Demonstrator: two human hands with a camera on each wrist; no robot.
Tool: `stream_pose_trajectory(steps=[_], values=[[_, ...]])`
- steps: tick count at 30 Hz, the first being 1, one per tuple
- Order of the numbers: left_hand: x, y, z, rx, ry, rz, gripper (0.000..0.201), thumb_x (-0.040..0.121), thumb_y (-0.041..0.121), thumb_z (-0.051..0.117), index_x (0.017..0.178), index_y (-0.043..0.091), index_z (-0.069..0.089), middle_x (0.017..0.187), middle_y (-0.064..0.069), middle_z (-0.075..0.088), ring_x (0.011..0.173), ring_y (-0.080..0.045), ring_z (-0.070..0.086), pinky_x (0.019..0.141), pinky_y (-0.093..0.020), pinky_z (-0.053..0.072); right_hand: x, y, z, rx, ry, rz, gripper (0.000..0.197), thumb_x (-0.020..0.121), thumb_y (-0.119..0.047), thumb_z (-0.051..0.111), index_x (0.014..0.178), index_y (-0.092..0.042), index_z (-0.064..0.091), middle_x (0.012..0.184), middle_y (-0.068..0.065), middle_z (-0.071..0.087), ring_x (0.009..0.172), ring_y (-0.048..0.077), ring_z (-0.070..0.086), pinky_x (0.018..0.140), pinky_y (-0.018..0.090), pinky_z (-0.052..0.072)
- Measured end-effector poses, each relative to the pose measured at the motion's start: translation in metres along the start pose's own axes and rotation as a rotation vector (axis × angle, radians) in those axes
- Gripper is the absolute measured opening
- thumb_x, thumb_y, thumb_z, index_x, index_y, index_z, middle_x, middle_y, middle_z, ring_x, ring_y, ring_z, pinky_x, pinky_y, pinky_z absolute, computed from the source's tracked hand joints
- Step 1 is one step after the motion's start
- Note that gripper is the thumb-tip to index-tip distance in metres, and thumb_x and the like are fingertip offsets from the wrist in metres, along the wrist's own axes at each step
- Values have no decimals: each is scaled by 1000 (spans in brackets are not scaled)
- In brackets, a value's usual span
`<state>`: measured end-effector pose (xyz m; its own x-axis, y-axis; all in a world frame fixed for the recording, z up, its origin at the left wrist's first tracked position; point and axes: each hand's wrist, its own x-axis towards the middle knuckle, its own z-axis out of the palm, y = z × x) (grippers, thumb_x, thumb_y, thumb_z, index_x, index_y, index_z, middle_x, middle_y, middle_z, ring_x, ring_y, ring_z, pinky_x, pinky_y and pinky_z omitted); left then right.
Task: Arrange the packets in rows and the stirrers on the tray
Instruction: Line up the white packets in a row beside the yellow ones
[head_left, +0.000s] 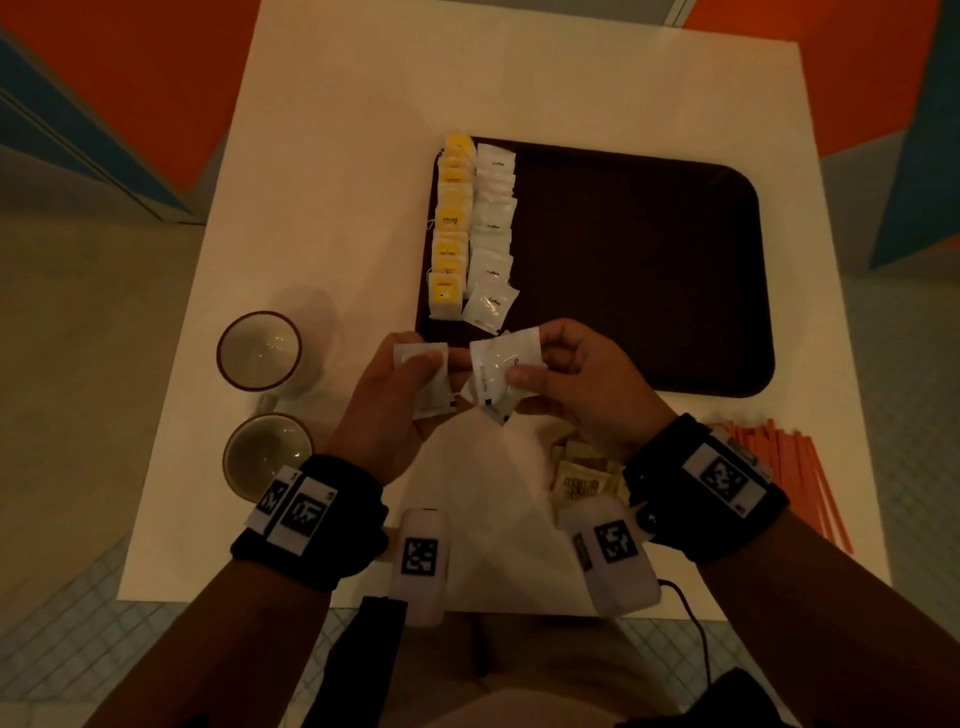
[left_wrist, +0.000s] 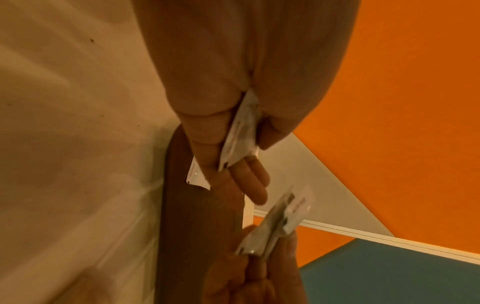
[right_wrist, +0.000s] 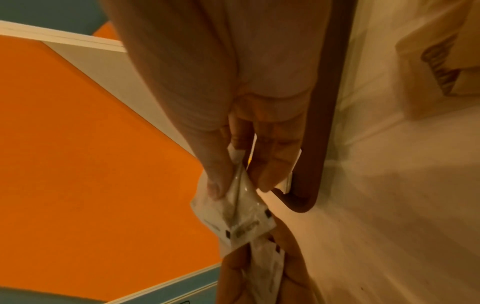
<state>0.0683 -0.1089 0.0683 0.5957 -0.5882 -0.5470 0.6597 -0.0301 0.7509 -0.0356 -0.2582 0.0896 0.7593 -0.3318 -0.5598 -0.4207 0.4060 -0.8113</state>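
Tray's white packets (head_left: 491, 228) read "Coffee"; both hands hold more

A white table (head_left: 332, 156) stands on pale tiled floor (head_left: 78, 597) between orange-and-blue panels (head_left: 119, 78), dimly lit.

The coffee sachets (head_left: 506, 371) between the thumb and fingers are white with small black print, as is the row (head_left: 492, 234) beyond the fingertips. Beside it runs a yellow-and-white tea-bag row (head_left: 451, 228) on a dark brown tray (head_left: 649, 270). Orange stirrers (head_left: 795, 462) lie behind the right wrist.
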Motion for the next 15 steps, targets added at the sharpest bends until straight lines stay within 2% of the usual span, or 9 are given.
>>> stream_pose_trajectory(steps=[3, 5, 7, 9, 12, 15], values=[[0, -2, 2, 4, -81, -62, 24, 94, 25, 45, 115, 15, 50, 92, -3, 69, 87, -22, 68, 72, -38, 58, 2, -3, -5, -83, 18, -48, 17, 80, -4, 66, 95, -9, 59, 92, 6, 72, 81, 17, 70, 64, 23, 55], [-2, -1, 6, 52, -156, -91, 38, 83, 35, 51, 114, 13, 54, 99, -5, 67, 90, -23, 68, 73, -36, 58, 5, -5, -6, -146, 15, -83, 11, 81, -4, 65, 89, -8, 60, 86, 6, 72, 76, 15, 68, 64, 22, 55], [-2, -1, 9, 90, -189, -93, 36, 78, 28, 57, 111, 14, 55, 100, -7, 66, 88, -21, 68, 74, -35, 58, 7, -9, -6, -169, 2, -102, 8, 82, -2, 64, 87, -7, 61, 82, 4, 70, 73, 11, 68, 62, 20, 54], [-1, -3, 11, 115, -200, -74, 31, 79, 16, 60, 109, 15, 54, 98, -6, 67, 87, -20, 69, 76, -35, 58, 9, -11, -5, -171, -4, -94, 7, 83, -2, 61, 91, -4, 61, 85, 5, 69, 74, 10, 68, 63, 20, 56], [3, -4, 12, 93, -198, -70, 26, 81, 8, 60, 106, 13, 54, 91, -1, 71, 84, -18, 70, 69, -30, 58, 13, -10, -4, -104, 15, -74, 12, 86, -1, 58, 97, 1, 60, 88, 8, 68, 79, 16, 69, 69, 28, 59], [6, -2, 14, 24, -166, -87, 9, 88, 6, 53, 95, 11, 53, 80, -3, 71, 73, -13, 69, 61, -23, 56, 16, -12, -5, 17, 84, -85, 10, 88, 0, 54, 96, 0, 60, 85, 10, 68, 75, 16, 69, 64, 27, 58]])
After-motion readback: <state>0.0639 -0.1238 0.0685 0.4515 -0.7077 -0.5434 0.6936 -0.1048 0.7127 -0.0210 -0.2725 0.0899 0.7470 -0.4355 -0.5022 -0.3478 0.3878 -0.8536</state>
